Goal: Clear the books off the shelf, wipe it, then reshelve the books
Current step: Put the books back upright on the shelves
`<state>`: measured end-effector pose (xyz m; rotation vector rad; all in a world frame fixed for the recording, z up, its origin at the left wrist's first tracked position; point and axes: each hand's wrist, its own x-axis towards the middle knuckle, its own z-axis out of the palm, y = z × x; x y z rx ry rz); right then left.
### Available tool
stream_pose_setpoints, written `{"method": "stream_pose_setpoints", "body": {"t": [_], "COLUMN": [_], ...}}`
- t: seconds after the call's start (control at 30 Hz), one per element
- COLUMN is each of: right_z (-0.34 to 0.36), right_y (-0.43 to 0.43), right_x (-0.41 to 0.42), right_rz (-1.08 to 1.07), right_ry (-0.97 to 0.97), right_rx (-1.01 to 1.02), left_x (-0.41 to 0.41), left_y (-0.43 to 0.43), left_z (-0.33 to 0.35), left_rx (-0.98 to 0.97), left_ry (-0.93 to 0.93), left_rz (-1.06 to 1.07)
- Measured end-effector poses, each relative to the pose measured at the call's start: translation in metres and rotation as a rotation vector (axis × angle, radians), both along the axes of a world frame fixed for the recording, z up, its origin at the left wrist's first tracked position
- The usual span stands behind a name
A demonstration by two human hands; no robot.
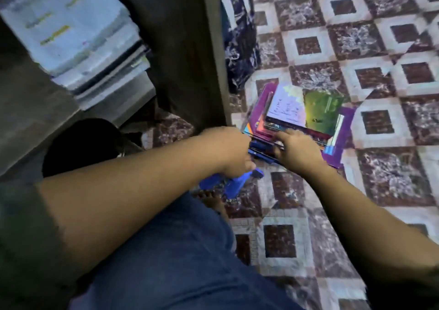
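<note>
A stack of colourful books (299,117) lies on the tiled floor, right of the dark shelf unit (185,55). A pale handwritten notebook and a green-covered book lie on top. My left hand (229,150) grips the near left side of the stack and also holds a blue cloth (228,184) that hangs beneath it. My right hand (298,152) grips the near edge of the stack, fingers curled round the lower dark-blue books. Inside the shelf at upper left lies a pile of white papers and books (78,36).
The floor is patterned in maroon and white squares (370,191). A dark blue printed fabric (237,36) hangs beside the shelf's right wall. My knee in blue jeans (180,257) fills the lower middle, and a dark round object (83,143) sits under the shelf.
</note>
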<state>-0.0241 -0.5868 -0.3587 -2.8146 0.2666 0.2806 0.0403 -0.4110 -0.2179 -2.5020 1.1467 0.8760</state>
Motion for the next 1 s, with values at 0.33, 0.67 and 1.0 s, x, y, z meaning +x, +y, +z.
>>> {"method": "stream_pose_setpoints", "body": {"t": [0.33,0.67,1.0], "right_z": [-0.058,-0.078,-0.077], "right_y": [-0.085,-0.095,-0.095], "right_x": [0.034,0.024,0.01], "right_rz": [-0.266,-0.319,-0.389], "right_ry": [0.255,0.123,-0.018], "right_rx": [-0.141,-0.061,0.149], "left_x": [0.055,0.07,0.064], "left_y": [-0.086,-0.115,-0.129], "left_z": [-0.121,-0.184,-0.2], "left_rx": [-0.009,-0.097,-0.347], "left_ry": [-0.061,0.081,0.269], "left_rz": [-0.042,0.249,0.567]}}
